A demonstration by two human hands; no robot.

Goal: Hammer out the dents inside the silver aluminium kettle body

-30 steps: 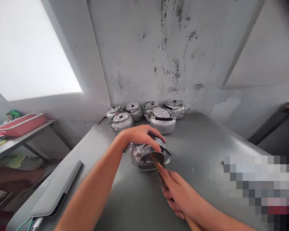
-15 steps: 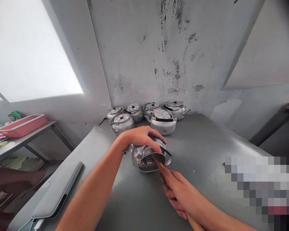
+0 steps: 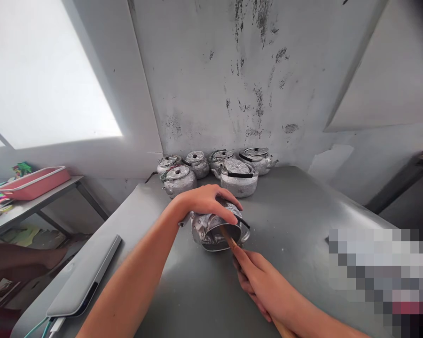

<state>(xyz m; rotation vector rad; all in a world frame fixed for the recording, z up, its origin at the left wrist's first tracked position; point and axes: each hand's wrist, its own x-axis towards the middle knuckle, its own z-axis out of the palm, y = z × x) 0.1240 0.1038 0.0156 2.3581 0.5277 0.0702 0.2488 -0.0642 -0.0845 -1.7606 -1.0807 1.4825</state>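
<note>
A dented aluminium kettle (image 3: 206, 229) lies on its side on the grey metal table (image 3: 296, 211), its open mouth turned toward me. My left hand (image 3: 206, 201) is clamped over the top of it, fingers curled round its body. My right hand (image 3: 262, 284) is closed on a wooden stick (image 3: 229, 239), whose far end reaches into the kettle's mouth. The stick's near end runs down under my wrist and out of view.
Several lidded aluminium kettles (image 3: 238, 177) stand in a cluster against the stained wall at the table's far edge. A flat grey device (image 3: 86, 277) with cables lies at the table's left edge. A pink tray (image 3: 33, 182) sits on a side table at left.
The stick and my right hand have shifted slightly back and forth at the kettle's mouth. My left hand keeps its hold.
</note>
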